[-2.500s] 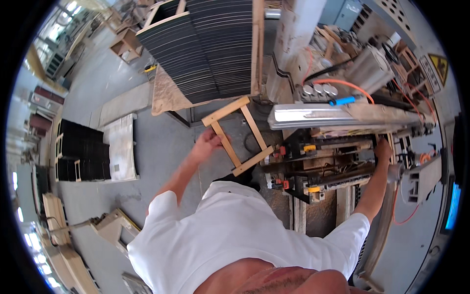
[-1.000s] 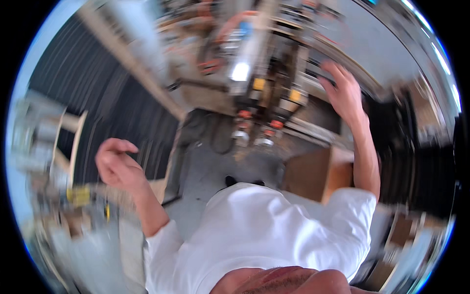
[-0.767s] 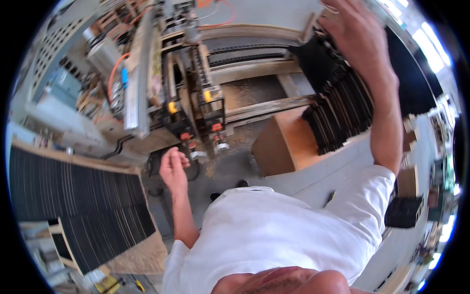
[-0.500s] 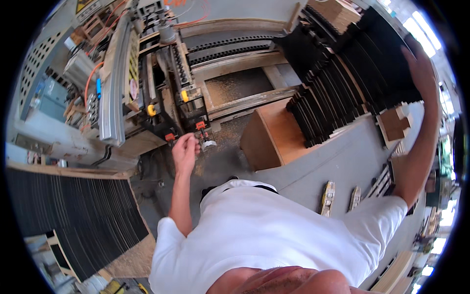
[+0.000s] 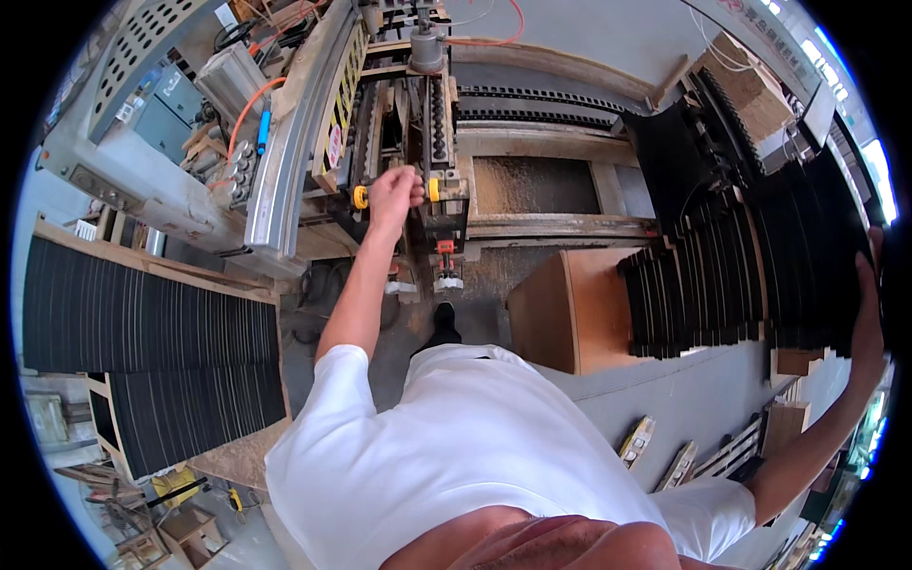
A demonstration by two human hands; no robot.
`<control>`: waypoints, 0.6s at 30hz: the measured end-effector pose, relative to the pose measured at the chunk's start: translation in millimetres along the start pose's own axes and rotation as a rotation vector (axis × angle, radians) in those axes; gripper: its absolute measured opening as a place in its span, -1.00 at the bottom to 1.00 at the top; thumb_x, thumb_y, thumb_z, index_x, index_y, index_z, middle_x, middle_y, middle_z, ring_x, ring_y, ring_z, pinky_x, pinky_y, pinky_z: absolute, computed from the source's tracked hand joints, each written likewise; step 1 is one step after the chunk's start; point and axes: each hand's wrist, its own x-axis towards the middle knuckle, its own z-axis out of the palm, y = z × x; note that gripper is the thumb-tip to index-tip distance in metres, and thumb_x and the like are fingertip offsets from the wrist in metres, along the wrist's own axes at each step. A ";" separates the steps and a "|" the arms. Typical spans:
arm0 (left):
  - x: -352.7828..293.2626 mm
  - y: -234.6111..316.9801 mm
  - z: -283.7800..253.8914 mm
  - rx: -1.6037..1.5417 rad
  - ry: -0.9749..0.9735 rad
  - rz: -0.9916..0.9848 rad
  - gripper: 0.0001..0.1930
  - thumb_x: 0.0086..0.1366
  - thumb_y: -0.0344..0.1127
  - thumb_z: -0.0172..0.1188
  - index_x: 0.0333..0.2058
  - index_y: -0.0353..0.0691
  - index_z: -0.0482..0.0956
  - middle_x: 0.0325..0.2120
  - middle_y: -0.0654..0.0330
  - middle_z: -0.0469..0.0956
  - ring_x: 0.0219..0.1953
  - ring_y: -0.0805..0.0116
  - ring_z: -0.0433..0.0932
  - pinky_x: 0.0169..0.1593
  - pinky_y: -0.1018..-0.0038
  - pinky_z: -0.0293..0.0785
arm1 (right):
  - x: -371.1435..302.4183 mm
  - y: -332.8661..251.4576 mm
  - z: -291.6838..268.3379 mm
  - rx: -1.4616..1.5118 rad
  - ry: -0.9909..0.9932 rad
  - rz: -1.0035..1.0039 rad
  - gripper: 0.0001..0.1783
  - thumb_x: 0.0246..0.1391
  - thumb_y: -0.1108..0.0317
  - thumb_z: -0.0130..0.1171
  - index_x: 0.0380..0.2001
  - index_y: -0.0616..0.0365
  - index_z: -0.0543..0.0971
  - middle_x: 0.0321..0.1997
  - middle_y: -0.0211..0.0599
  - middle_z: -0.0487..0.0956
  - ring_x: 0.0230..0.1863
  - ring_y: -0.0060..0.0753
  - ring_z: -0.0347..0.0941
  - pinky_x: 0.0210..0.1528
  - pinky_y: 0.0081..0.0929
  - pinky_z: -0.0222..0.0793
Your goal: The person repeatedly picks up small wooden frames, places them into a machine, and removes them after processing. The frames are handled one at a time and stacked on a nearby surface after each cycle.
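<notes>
My left hand is raised over the near end of a machine, its fingers curled closed, with nothing visible in them. It sits between two yellow knobs. Far to the right, my right arm is stretched out. My right hand is at the outer edge of a black panel, with the thumb on the near side and the other fingers partly hidden in the dark rim of the picture. This panel is part of a long row of black panels stacked on edge.
A wooden box stands on the floor beside the row. On my left is another large stack of black panels. Red-tipped clamps stick out from the machine's near end. Sawdust lies in the machine frame. Yellowish blocks lie on the floor.
My left hand has moved forward, from near the red-tipped clamps to the yellow knobs. The view has turned toward the right. My right hand remains at the black panels.
</notes>
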 end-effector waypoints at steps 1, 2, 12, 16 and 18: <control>23.2 3.9 -0.4 -0.048 0.000 -0.001 -0.78 0.36 -0.26 0.07 -0.13 -0.25 0.52 -0.40 0.29 0.55 -0.43 0.53 0.53 -0.35 0.58 0.53 | -9.0 -22.6 -4.7 0.028 -0.001 0.000 -0.58 0.23 0.21 0.03 0.16 -0.12 0.42 0.21 -0.33 0.43 0.28 -0.33 0.29 0.29 -0.23 0.21; 47.7 6.3 -0.1 -0.099 -0.001 -0.002 -0.78 0.36 -0.25 0.08 -0.13 -0.25 0.52 -0.40 0.29 0.56 -0.43 0.54 0.53 -0.33 0.56 0.53 | -19.7 -48.8 -7.4 0.056 -0.007 -0.002 -0.61 0.23 0.27 0.03 0.14 -0.10 0.45 0.18 -0.33 0.46 0.26 -0.33 0.32 0.26 -0.25 0.26; 294.2 -14.7 -0.6 -0.400 0.181 -0.231 -0.36 0.26 0.12 0.13 0.04 -0.36 0.29 -0.06 0.01 0.44 -0.02 0.11 0.45 0.02 0.19 0.46 | -14.4 -244.2 35.7 0.261 -0.210 -0.291 -0.63 -0.25 0.66 0.26 -0.26 0.15 0.56 -0.20 -0.24 0.55 -0.09 -0.09 0.44 -0.07 -0.21 0.37; 347.9 -19.1 7.8 -0.485 0.160 -0.213 -0.11 0.21 0.24 0.11 0.23 -0.38 0.05 0.14 -0.08 0.26 0.20 -0.02 0.26 0.23 0.08 0.23 | 3.8 -255.0 71.9 0.441 -0.272 -0.210 -0.68 -0.24 0.65 0.24 -0.30 0.16 0.57 -0.26 -0.24 0.56 -0.16 -0.12 0.45 -0.08 -0.28 0.36; 362.1 -16.1 5.1 -0.532 0.243 -0.205 -0.16 0.20 0.26 0.11 0.19 -0.33 0.18 0.07 -0.09 0.33 0.10 -0.01 0.36 0.17 0.07 0.33 | 8.9 -257.3 95.6 0.482 -0.294 -0.176 -0.68 -0.24 0.66 0.24 -0.31 0.17 0.57 -0.27 -0.24 0.57 -0.17 -0.12 0.45 -0.09 -0.30 0.36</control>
